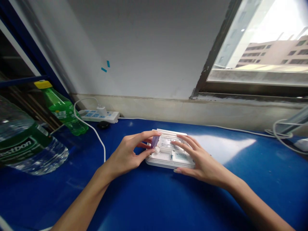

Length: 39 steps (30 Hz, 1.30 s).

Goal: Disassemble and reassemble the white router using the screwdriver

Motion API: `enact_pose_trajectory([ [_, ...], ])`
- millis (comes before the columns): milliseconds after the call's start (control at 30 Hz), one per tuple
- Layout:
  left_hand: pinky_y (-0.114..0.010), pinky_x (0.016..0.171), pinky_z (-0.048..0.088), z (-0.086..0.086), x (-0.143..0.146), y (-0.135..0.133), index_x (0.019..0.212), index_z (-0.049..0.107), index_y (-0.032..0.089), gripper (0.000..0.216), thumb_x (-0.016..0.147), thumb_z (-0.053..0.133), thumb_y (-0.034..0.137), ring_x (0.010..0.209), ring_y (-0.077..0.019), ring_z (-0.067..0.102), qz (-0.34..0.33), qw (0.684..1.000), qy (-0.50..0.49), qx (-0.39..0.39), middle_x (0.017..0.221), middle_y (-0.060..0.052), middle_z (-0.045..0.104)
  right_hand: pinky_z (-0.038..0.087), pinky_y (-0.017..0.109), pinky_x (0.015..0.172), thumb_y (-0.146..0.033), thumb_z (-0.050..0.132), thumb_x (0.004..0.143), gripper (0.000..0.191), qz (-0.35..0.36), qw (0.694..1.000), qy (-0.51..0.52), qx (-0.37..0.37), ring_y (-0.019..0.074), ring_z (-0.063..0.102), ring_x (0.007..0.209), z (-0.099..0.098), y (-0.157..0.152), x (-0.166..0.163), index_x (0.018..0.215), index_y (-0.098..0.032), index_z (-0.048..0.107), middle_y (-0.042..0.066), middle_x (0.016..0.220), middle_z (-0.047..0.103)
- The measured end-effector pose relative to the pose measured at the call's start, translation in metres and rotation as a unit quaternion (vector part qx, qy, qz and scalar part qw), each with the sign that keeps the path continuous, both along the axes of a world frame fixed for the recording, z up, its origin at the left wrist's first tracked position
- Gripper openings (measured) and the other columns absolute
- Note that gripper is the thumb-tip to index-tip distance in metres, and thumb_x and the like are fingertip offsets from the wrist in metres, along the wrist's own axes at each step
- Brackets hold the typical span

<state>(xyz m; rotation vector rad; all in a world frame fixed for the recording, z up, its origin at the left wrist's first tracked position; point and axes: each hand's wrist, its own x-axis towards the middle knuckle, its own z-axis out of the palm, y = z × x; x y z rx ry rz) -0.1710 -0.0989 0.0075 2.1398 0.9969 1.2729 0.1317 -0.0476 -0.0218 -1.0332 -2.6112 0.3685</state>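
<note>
1. Work surface: I have a glossy blue table top [149, 199] in view, running along a grey wall [144, 48] with a window [260, 41] at far right.
2. Left side: a large water bottle [29, 147] lies on its side at near left. A green soda bottle [64, 110] with a yellow cap stands tilted beyond it.
3. Far edge: a white power strip [98, 116] sits against the wall with a white plug [102, 111] inserted. A white cable [96, 134] loops from the plug toward the near edge of the table.
4. Centre: I locate the white perforated plastic unit [161, 162] mid-table, between my hands and apart from the bottles.
5. Right hand [202, 163]: I have the fingers spread over the unit's right half and the thumb at its near edge. I cannot tell whether this hand is gripping or only resting.
6. Left hand [127, 154]: I am pinching a small purple piece [155, 141] between thumb and fingers, directly above the unit's left end.
</note>
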Motion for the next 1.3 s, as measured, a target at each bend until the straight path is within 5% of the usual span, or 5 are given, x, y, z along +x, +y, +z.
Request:
enact_pose_trajectory([
  [733,-0.037,0.086,0.068,0.010,0.008,0.000,0.140,0.058,0.031,0.062,0.086,0.079,0.011,0.100,-0.0236,0.077,0.037,0.983,-0.179,0.005,0.107,-0.003,0.077,0.033,0.067,0.117,-0.068,0.068,0.085,0.083,-0.002,1.000,-0.009,0.006,0.0406,0.025,0.153,0.000,0.001,0.001,0.157,-0.041,0.038,0.009,0.168,0.028],
  [900,-0.037,0.085,0.069,0.017,0.030,0.007,0.141,0.056,0.032,0.062,0.086,0.079,0.013,0.102,-0.0248,0.076,0.035,0.978,-0.204,-0.015,0.107,-0.003,0.077,0.030,0.069,0.117,-0.057,0.073,0.086,0.067,-0.009,0.995,0.085,0.058,0.0406,0.027,0.153,0.005,0.000,-0.003,0.146,-0.036,0.053,0.009,0.158,0.047],
  [1067,-0.037,0.086,0.069,0.028,0.062,0.017,0.141,0.055,0.033,0.063,0.086,0.079,0.013,0.103,-0.0252,0.076,0.000,0.976,-0.217,-0.028,0.108,-0.002,0.076,0.054,0.050,0.104,-0.039,0.084,0.081,0.075,0.006,0.959,0.282,-0.038,0.0295,0.068,0.120,0.012,-0.009,-0.009,0.146,-0.033,0.047,0.008,0.128,0.073],
  [1233,-0.036,0.086,0.069,0.032,0.092,0.028,0.141,0.054,0.034,0.064,0.086,0.079,0.013,0.103,-0.0245,0.076,-0.029,0.975,-0.217,-0.038,0.107,-0.001,0.076,0.063,0.043,0.088,-0.031,0.082,0.084,0.064,-0.007,0.896,0.418,-0.148,0.0230,0.077,0.091,0.016,-0.009,-0.010,0.139,-0.028,0.050,0.003,0.095,0.080],
  [1300,-0.037,0.086,0.069,0.031,0.101,0.034,0.142,0.053,0.033,0.064,0.086,0.079,0.014,0.104,-0.0249,0.076,-0.020,0.974,-0.221,-0.036,0.107,-0.001,0.076,0.064,0.040,0.082,-0.031,0.079,0.085,0.055,-0.026,0.893,0.408,-0.187,0.0222,0.078,0.085,0.018,-0.002,-0.002,0.134,-0.026,0.053,0.003,0.089,0.080],
])
